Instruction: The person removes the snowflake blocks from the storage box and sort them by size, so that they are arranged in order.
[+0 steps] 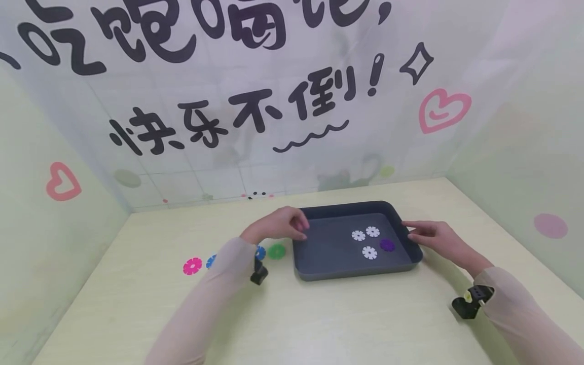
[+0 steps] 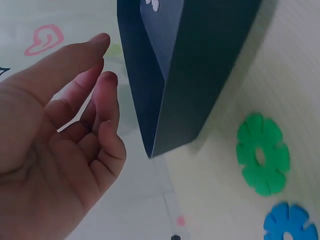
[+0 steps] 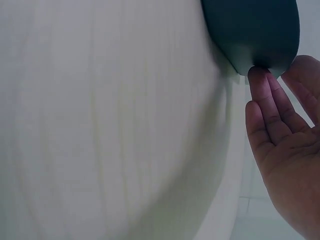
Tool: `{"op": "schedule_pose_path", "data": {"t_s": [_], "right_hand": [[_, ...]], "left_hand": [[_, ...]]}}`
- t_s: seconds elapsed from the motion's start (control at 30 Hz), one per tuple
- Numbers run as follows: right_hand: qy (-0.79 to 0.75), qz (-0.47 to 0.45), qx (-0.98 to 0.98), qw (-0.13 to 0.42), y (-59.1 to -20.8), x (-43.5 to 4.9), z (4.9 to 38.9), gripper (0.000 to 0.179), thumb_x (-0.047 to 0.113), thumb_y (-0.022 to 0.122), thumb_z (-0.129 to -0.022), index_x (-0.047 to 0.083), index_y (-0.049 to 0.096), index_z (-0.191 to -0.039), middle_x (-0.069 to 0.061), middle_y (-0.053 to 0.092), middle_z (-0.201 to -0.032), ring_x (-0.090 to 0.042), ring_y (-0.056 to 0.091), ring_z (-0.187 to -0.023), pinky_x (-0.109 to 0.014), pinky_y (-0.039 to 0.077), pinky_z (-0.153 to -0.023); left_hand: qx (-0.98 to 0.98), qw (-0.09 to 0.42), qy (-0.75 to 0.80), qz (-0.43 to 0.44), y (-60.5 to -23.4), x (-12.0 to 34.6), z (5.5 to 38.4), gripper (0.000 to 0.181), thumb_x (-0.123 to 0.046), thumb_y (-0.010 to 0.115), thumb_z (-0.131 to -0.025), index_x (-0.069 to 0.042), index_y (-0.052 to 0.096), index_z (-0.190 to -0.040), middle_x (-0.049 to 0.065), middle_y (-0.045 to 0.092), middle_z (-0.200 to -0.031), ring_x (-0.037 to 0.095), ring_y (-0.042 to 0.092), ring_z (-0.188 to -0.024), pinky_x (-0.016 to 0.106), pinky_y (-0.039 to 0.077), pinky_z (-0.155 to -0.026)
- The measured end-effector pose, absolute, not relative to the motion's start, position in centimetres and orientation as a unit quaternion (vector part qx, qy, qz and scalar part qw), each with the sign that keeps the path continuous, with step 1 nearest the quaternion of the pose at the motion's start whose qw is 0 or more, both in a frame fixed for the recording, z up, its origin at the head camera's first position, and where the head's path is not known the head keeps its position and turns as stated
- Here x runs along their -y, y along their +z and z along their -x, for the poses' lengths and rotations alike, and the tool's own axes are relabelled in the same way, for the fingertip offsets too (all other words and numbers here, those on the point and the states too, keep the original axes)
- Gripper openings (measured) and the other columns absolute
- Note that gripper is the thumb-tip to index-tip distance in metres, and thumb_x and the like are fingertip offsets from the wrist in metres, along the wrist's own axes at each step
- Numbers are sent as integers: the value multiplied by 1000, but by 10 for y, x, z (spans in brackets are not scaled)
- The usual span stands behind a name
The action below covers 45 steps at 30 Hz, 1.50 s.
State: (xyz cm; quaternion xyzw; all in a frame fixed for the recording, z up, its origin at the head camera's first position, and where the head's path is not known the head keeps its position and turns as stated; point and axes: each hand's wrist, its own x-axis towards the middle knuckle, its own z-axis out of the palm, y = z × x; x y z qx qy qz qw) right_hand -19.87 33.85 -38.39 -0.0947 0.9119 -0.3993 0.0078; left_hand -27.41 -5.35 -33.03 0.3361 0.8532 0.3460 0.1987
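Observation:
A dark grey rectangular tray (image 1: pixel 337 271) rests on the table. Inside, toward its right side, lie three white notched plastic discs (image 1: pixel 369 252) and a purple notched disc (image 1: pixel 387 245). My left hand (image 1: pixel 285 223) is at the tray's left rim, fingers loosely bent; in the left wrist view nothing shows between the fingers and thumb, and a gap separates them from the tray wall. At the opposite end, my right hand (image 1: pixel 435 238) holds the tray's right wall by the rim, its fingertips (image 3: pixel 259 75) against the outer side.
Left of the tray, a row of notched discs lies on the table (image 1: pixel 137 304): a pink disc (image 1: pixel 192 266), blue discs (image 1: pixel 260 252) partly covered by the left sleeve, and a green disc (image 1: pixel 276 251). A printed sheet (image 1: pixel 255 167) stands behind the table, with pale panels at both sides.

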Motion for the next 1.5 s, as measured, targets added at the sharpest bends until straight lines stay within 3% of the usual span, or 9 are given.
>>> {"op": "schedule_pose_path", "data": {"t_s": [0.43, 0.7, 0.93, 1.2, 1.5], "right_hand": [[-404, 97, -910, 1, -386, -339, 199, 44, 19, 61, -89, -4, 51, -126, -16, 65, -98, -1, 57, -86, -21, 46, -72], [-402, 98, -910, -2, -387, -338, 202, 45, 21, 61, -89, -3, 52, -126, -15, 66, -98, -3, 58, -87, -21, 46, -73], [-406, 105, -908, -7, -384, -337, 202, 44, 18, 61, -89, -4, 52, -125, -14, 66, -95, -4, 58, -85, -22, 46, -71], [-431, 121, -894, -3, -385, -332, 208, 43, 15, 62, -88, -4, 52, -125, -16, 66, -96, -4, 58, -85, -22, 46, -71], [-437, 117, -892, -2, -388, -336, 207, 42, 14, 61, -88, -6, 52, -124, -16, 66, -95, -3, 58, -83, -22, 46, -70]], "left_hand": [[-839, 248, 348, -337, -342, -23, 295, 30, -7, 68, -81, 4, 62, -108, 5, 65, -87, 10, 57, -77, 20, 44, -71], [-864, 241, 340, -283, -359, -54, 301, 32, -10, 73, -77, -2, 64, -106, 2, 63, -84, 8, 52, -69, 19, 41, -63], [-865, 249, 354, -256, -367, -70, 302, 30, -9, 74, -76, -2, 66, -105, 1, 62, -91, 7, 50, -68, 18, 39, -61], [-871, 244, 371, -208, -377, -75, 307, 30, -9, 77, -73, -5, 67, -101, -2, 58, -83, 9, 48, -66, 19, 38, -60], [-884, 246, 334, -214, -382, -84, 308, 26, -12, 81, -68, -11, 70, -92, -5, 59, -88, 9, 51, -76, 20, 39, -67]]}}
